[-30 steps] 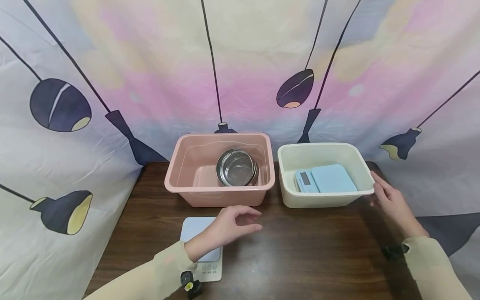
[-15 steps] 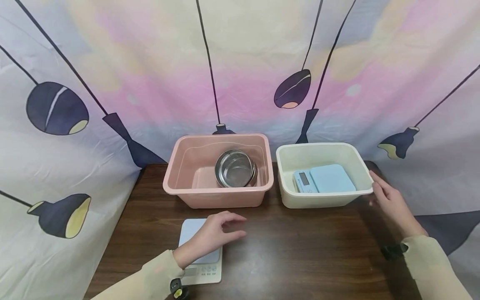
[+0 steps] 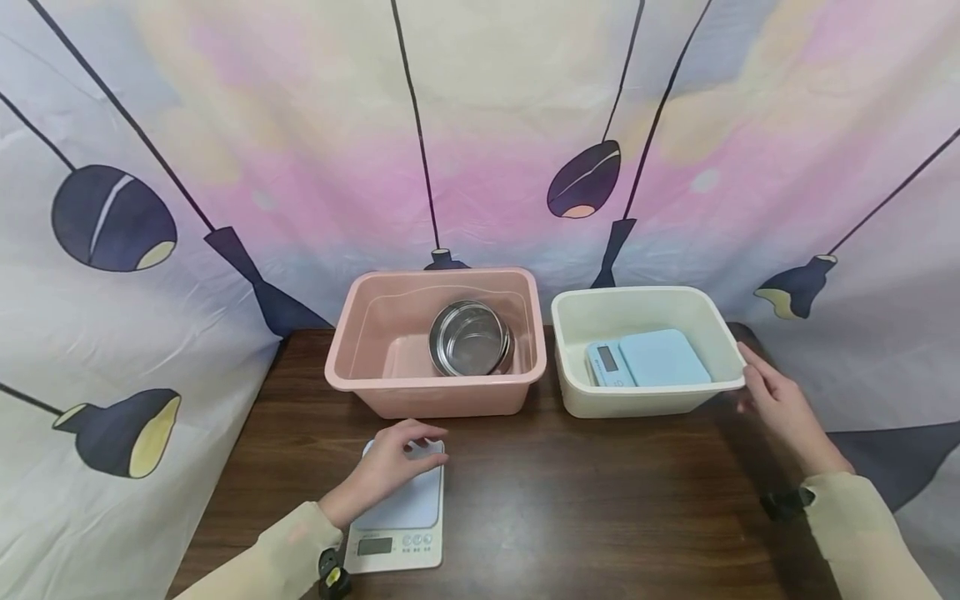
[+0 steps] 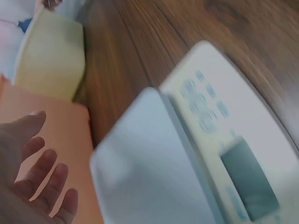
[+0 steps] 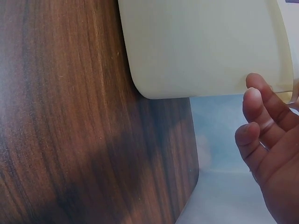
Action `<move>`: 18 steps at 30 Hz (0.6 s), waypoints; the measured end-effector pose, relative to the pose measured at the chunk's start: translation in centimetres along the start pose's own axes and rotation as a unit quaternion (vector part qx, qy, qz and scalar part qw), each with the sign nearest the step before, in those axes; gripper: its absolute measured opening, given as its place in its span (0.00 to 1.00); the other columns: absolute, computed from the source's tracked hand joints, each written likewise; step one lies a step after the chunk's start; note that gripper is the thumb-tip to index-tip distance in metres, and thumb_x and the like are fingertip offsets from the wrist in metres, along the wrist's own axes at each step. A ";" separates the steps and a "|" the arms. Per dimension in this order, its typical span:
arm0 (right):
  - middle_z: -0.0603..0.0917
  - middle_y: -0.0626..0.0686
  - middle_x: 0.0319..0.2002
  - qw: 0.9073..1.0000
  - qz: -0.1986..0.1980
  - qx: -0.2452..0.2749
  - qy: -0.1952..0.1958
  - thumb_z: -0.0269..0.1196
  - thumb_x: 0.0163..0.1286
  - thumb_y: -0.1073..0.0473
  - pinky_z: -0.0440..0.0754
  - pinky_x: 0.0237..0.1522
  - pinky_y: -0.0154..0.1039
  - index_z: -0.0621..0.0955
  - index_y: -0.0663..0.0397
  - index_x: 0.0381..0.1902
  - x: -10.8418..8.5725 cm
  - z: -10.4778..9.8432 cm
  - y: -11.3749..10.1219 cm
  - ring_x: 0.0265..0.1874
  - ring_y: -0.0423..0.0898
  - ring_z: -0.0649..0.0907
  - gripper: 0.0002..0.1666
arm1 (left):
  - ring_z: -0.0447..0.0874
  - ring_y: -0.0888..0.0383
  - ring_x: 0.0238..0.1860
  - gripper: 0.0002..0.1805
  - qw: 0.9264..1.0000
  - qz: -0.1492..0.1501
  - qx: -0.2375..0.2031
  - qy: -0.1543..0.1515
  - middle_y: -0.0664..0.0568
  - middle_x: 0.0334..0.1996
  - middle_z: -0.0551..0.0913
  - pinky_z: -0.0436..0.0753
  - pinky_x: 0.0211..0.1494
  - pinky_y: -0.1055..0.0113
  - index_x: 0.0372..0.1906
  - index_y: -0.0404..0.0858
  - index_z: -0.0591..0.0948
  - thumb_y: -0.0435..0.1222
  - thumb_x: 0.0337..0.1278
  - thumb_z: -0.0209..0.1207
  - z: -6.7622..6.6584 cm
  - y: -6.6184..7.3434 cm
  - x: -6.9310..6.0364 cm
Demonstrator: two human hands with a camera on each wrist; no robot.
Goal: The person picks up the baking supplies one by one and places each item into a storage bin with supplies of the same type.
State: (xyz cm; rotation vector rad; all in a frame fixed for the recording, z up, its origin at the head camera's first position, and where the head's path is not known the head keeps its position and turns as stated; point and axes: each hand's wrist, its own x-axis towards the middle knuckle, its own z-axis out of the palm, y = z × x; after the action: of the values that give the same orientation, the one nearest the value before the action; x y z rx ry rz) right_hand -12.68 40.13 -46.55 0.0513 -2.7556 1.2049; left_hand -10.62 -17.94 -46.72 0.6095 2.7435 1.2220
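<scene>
Above the kitchen scale (image 3: 420, 508) hovers my left hand (image 3: 382, 469), fingers loosely bent, with nothing in it. This scale has a pale blue platform, a grey display and small round buttons. In the left wrist view the scale's platform (image 4: 145, 163) lies beside the relaxed fingers. My right hand (image 3: 783, 412) touches the right end of the white bin (image 3: 637, 403); its fingers rest lightly against the outside below the rim, as the right wrist view shows. Inside that bin lies a light blue kitchen scale (image 3: 666, 360) with a dark display.
A pink bin (image 3: 442, 400) stands left of the white one, near the back edge of the dark wooden table (image 3: 570, 517). Round stainless steel containers (image 3: 468, 337) sit in its right half. Behind hangs a patterned cloth (image 3: 300, 150).
My left hand has moved left and slightly down over the scale on the table, uncovering its display. The right hand stays at the white bin's end.
</scene>
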 end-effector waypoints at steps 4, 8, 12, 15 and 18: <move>0.82 0.68 0.42 1.000 0.000 0.002 -0.001 0.44 0.88 0.50 0.81 0.27 0.31 0.57 0.56 0.83 -0.1 0.0 0.0 0.27 0.41 0.80 0.33 | 0.83 0.50 0.39 0.18 1.000 -0.010 0.001 0.014 0.49 0.36 0.86 0.86 0.41 0.63 0.50 0.36 0.90 0.37 0.56 0.76 -0.5 -1.9 -0.3; 0.82 0.70 0.44 1.000 0.000 0.003 0.000 0.43 0.88 0.50 0.82 0.27 0.30 0.56 0.56 0.83 -0.1 0.0 0.0 0.28 0.40 0.80 0.33 | 0.80 0.52 0.37 0.18 1.000 -0.021 0.009 0.020 0.50 0.35 0.83 0.82 0.38 0.67 0.50 0.36 0.90 0.37 0.54 0.77 -0.9 -3.6 -0.7; 0.82 0.71 0.46 1.000 -0.003 0.005 0.003 0.44 0.88 0.51 0.82 0.27 0.30 0.57 0.57 0.83 -0.1 -0.1 0.0 0.28 0.38 0.81 0.33 | 0.77 0.56 0.35 0.20 0.999 -0.040 0.026 0.026 0.51 0.35 0.82 0.79 0.37 0.70 0.51 0.38 0.90 0.38 0.53 0.78 -1.4 -5.1 -1.2; 0.82 0.69 0.46 1.000 -0.002 0.007 0.001 0.44 0.88 0.51 0.82 0.28 0.30 0.57 0.57 0.83 -0.1 0.0 0.0 0.28 0.38 0.81 0.33 | 0.73 0.58 0.34 0.21 0.997 -0.059 0.039 0.039 0.52 0.33 0.79 0.74 0.34 0.70 0.53 0.39 0.90 0.39 0.52 0.78 -1.9 -6.1 -1.6; 0.82 0.67 0.45 1.000 -0.004 0.006 0.001 0.44 0.88 0.51 0.82 0.28 0.30 0.57 0.57 0.83 -0.1 0.0 0.0 0.28 0.39 0.81 0.33 | 0.70 0.58 0.34 0.24 0.995 -0.080 0.050 0.043 0.51 0.33 0.76 0.70 0.32 0.70 0.55 0.38 0.89 0.41 0.53 0.78 -2.6 -7.0 -2.1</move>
State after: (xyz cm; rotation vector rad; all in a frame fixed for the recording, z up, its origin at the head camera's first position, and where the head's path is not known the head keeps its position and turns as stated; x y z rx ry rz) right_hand -12.60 40.17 -46.58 0.0610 -2.7443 1.2194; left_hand -11.55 -24.74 -50.22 0.3430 2.8746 1.1056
